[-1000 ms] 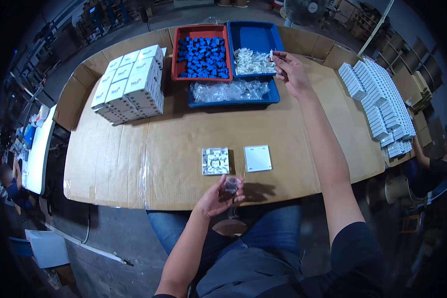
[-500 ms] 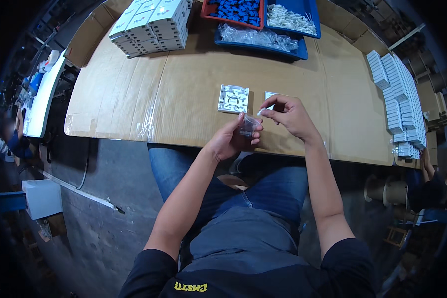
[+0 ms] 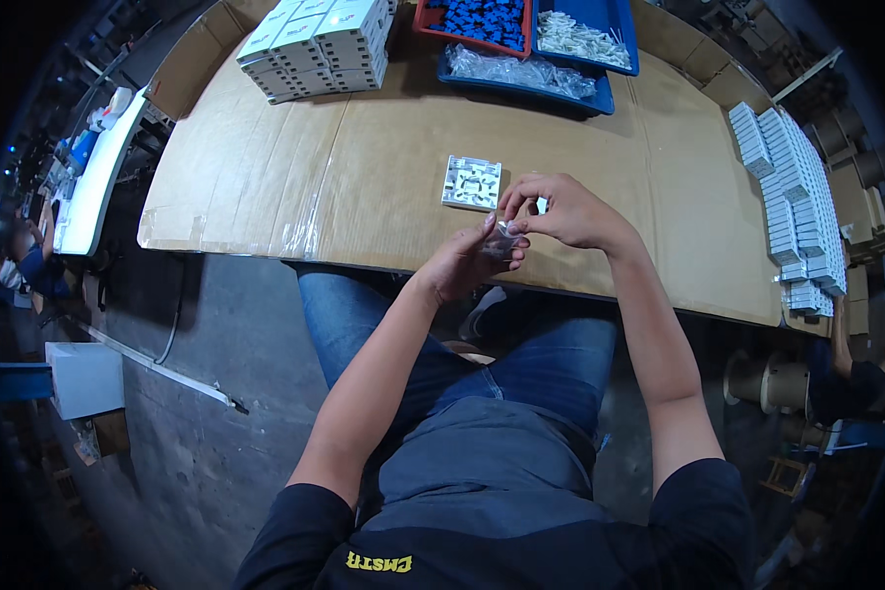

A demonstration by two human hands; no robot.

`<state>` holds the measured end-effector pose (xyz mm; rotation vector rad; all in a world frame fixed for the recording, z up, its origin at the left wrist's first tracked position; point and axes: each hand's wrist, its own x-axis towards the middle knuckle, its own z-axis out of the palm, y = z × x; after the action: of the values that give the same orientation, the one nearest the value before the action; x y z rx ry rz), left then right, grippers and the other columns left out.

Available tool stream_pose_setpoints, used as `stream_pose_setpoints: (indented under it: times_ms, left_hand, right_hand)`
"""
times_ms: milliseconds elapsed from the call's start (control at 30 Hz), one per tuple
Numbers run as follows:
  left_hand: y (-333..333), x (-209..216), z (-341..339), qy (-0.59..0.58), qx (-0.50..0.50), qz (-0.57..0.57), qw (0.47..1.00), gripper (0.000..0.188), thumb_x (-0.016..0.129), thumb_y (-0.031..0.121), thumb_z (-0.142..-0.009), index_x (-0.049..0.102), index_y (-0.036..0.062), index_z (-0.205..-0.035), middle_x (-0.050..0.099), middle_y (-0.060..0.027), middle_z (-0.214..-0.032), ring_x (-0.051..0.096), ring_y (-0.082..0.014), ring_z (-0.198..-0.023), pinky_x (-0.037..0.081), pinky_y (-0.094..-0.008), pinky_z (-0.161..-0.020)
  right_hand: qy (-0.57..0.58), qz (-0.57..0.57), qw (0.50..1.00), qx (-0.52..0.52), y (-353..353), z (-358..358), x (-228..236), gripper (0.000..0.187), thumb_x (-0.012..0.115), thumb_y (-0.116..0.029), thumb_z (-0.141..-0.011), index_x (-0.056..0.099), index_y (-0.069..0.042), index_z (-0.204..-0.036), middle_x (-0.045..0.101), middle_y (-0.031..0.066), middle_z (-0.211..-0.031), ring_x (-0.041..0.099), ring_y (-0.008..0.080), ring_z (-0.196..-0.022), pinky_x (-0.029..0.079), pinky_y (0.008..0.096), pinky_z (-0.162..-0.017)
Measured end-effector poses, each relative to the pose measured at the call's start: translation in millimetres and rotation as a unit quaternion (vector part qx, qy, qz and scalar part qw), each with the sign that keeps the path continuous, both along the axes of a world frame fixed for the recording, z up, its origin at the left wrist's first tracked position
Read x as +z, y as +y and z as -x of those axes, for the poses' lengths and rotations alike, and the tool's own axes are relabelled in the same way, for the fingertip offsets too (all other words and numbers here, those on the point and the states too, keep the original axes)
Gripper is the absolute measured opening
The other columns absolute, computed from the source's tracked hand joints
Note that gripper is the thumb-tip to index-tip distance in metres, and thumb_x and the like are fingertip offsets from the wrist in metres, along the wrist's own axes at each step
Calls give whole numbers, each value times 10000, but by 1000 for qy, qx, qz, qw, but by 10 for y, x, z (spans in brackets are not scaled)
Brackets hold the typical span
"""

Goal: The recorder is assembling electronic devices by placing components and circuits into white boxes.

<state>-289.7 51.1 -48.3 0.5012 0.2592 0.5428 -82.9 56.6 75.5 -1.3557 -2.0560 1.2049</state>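
Observation:
Near the front edge of the cardboard-covered table, my left hand (image 3: 454, 265) grips a small clear plastic bag (image 3: 500, 244) between thumb and fingers. Right at the bag's mouth, my right hand (image 3: 572, 214) pinches a small white piece (image 3: 507, 227), mostly covered by the fingertips. Whether the piece is inside the bag I cannot tell. Just beyond my hands lies a flat square white plastic case (image 3: 473, 183) with grey-and-white moulded shapes inside. A second pale flat thing (image 3: 542, 206) shows only in part behind my right fingers.
White boxes (image 3: 315, 54) stand stacked at the far left. A red tray (image 3: 419, 20) of blue parts and a blue tray (image 3: 633, 44) of white pieces sit above another blue tray (image 3: 521, 97) of clear bags. White cases (image 3: 787, 187) line the right edge; people are at both sides.
My right hand has moved left to the bag, bringing the white piece to its mouth. The view has shifted slightly; the white case stays on the table.

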Motion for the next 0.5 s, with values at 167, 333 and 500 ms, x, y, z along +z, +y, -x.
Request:
stream_pose_setpoints:
  times_ms: [167,333,500]
  left_hand:
    - [-7,-65,-3,11,4,-34,999,492,563,489,-1046,578,71,-1306,661,-86,-1200,627,-212,-1148,486,-395,-1052]
    - [-2,-126,21,5,24,-19,1000,492,582,490,-1035,583,94,-1327,657,-75,-1216,627,-218,-1163,478,-419,-1079]
    - [-22,6,15,13,38,15,999,468,586,492,-1035,620,66,-1223,668,-73,-1152,644,-206,-1104,498,-430,-1073]
  right_hand:
    - [-98,7,994,54,44,36,-19,198,723,-78,-831,762,-4,-1010,727,95,-1072,647,228,-1005,512,363,-896]
    - [-9,42,995,94,18,32,-252,251,609,-168,-1014,733,16,-1131,686,108,-1243,636,201,-1059,499,349,-945]
    - [61,140,985,76,-66,52,-257,346,508,-241,-1100,690,26,-1225,654,74,-1296,611,162,-1062,488,315,-959]
